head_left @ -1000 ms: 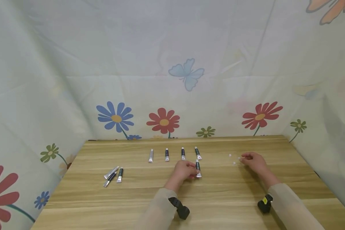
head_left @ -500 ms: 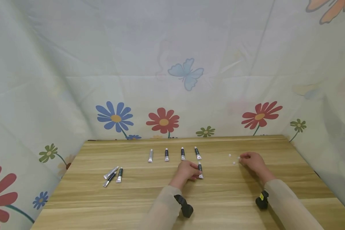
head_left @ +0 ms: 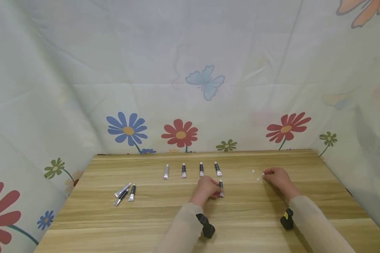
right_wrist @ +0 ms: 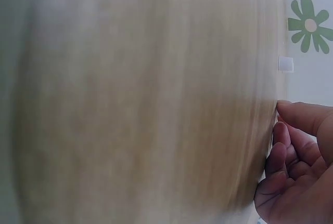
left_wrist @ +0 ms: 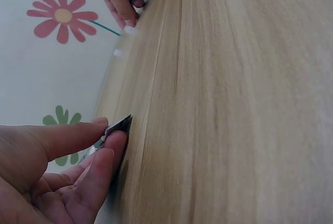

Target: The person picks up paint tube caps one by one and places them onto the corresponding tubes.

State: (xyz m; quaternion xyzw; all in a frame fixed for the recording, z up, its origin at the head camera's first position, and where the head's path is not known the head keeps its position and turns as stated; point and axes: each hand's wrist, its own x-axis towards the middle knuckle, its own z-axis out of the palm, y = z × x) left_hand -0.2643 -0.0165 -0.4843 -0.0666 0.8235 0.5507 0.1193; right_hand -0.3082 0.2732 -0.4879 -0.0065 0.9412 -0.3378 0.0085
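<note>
In the head view my left hand [head_left: 206, 187] pinches a small paint tube [head_left: 221, 186] with a dark green label, just over the wooden table. The left wrist view has thumb and fingertips around the tube's flat crimped end [left_wrist: 120, 125]. Farther right, my right hand [head_left: 278, 177] reaches down to the tabletop with a small white cap [head_left: 263, 174] between its fingertips; the left wrist view also has that cap [left_wrist: 130, 29] at the fingertips. Two more white caps, one farther back [head_left: 253, 171] and one nearer [head_left: 258, 179], lie just left of this hand.
Several paint tubes form a row at the back, from a silver one [head_left: 166, 172] to a green one [head_left: 218, 169]. At left lie a silver tube [head_left: 122, 189], a dark one [head_left: 121, 198] and a green one [head_left: 132, 192]. A flowered cloth [head_left: 206, 116] hangs behind the table [head_left: 114, 228].
My left hand has shifted slightly right and toward me with the tube. My right hand has stayed nearly in place at the white caps. The other tubes have not moved.
</note>
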